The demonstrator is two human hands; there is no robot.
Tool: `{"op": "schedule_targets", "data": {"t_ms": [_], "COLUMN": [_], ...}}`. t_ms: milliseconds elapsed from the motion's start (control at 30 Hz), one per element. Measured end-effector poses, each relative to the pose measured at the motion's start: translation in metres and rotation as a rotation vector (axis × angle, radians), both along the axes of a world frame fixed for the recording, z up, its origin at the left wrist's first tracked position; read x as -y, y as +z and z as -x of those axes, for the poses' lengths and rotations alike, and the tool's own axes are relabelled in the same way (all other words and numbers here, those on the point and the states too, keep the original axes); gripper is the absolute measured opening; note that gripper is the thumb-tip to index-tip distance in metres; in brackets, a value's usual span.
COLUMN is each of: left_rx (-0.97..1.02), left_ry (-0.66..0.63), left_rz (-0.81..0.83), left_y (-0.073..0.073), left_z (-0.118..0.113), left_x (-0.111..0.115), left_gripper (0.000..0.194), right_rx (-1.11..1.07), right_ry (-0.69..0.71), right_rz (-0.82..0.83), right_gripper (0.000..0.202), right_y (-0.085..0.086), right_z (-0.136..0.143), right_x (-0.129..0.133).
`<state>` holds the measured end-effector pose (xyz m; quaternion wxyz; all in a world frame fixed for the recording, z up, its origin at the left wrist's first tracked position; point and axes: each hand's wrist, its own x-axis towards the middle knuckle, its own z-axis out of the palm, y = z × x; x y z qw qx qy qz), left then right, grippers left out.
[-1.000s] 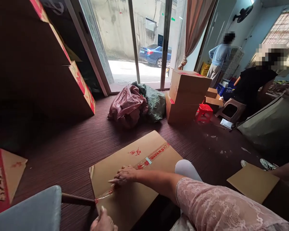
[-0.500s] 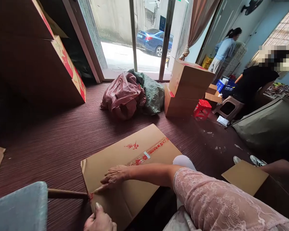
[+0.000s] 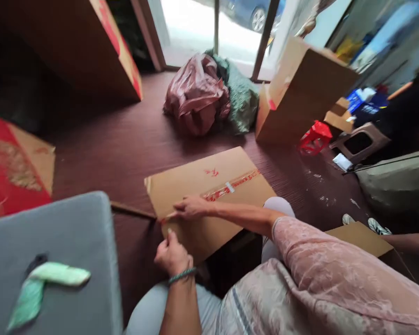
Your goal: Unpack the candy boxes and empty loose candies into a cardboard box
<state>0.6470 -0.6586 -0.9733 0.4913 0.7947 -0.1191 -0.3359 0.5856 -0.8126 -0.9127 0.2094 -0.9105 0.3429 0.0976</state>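
A brown cardboard box [image 3: 226, 163] with red print and printed tape across its top lies in front of my knees. My right hand [image 3: 192, 208] rests on its top near the left edge, fingers pressed together; whether they pinch anything is hard to see. Beside the box's near left corner, my left hand [image 3: 174, 253] is closed with the thumb up, wearing a green bracelet on the wrist. What my left fingers hold, if anything, is hidden. The box's left corner with a bit of red tape lies between the two hands.
A grey-topped stool or table [image 3: 73, 232] at the left bears a green cloth item [image 3: 42, 284]. Pink and green sacks [image 3: 199, 93] lie by the glass door. Stacked boxes [image 3: 296, 93], a red stool [image 3: 315, 137] and a seated person in black are at the right.
The view has shifted down and left, showing more of the grey top and the green item. My left forearm has come into view. My hands stay at the box's left corner.
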Motion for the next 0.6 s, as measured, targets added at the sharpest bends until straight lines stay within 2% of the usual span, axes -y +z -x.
{"op": "schedule_targets", "data": {"t_ms": [100, 200, 300, 433, 500, 600], "left_rx": [0.006, 0.015, 0.028, 0.035, 0.028, 0.041], "left_ry": [0.127, 0.129, 0.120, 0.141, 0.140, 0.103], "left_rz": [-0.085, -0.111, -0.092, -0.104, -0.155, -0.274], "left_y": [0.000, -0.010, -0.020, -0.026, -0.025, -0.017], "left_z": [0.002, -0.003, -0.005, -0.002, -0.002, -0.001], "left_x": [0.011, 0.017, 0.021, 0.027, 0.031, 0.035], "left_gripper": [0.061, 0.060, 0.053, 0.045, 0.042, 0.042], "right_rx": [0.065, 0.152, 0.142, -0.050, -0.079, -0.102], "right_ry": [0.016, -0.003, -0.102, -0.299, -0.287, -0.232], "right_rz": [0.044, 0.127, 0.253, 0.365, 0.381, 0.378], "right_gripper": [0.030, 0.023, 0.017, 0.019, 0.019, 0.021], "right_y": [-0.006, -0.015, -0.018, -0.018, -0.019, -0.020], "right_z": [0.003, 0.015, 0.052, 0.115, 0.134, 0.140], "right_x": [-0.003, -0.007, -0.005, 0.008, 0.014, 0.020]}}
